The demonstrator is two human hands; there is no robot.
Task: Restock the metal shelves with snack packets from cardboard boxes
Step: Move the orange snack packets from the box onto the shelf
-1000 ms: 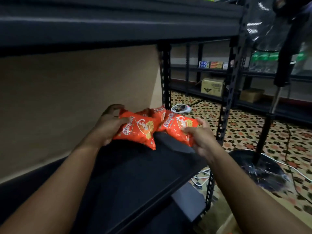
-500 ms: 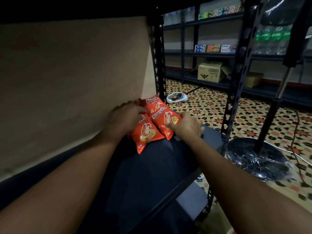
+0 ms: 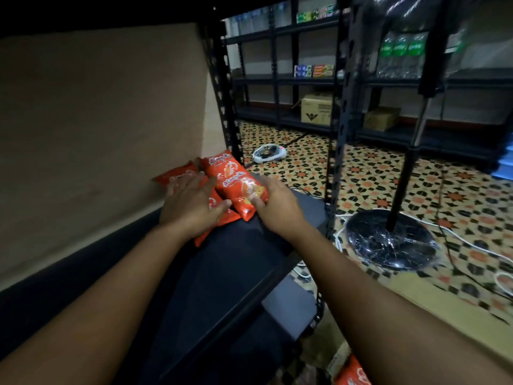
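Several orange snack packets (image 3: 231, 177) lie bunched at the back right corner of the dark metal shelf (image 3: 222, 273), against the tan wall. My left hand (image 3: 191, 202) rests flat on the packets with its fingers spread; one packet (image 3: 173, 177) shows beyond its fingertips. My right hand (image 3: 276, 202) lies against the right side of the front packet, thumb touching its lower end, fingers fairly straight. Another orange packet (image 3: 352, 373) shows at the bottom edge, below a tan cardboard flap (image 3: 433, 309).
A perforated shelf upright (image 3: 334, 162) stands just right of my right hand. A fan stand's round black base (image 3: 388, 240) and white cables (image 3: 472, 243) lie on the patterned floor. Far shelves hold cardboard boxes (image 3: 315, 109), small cartons and green bottles (image 3: 399, 51).
Both hands carried the packets back into the shelf's corner and set them down by the wall. The left hand's grip opened and now lies flat on them.
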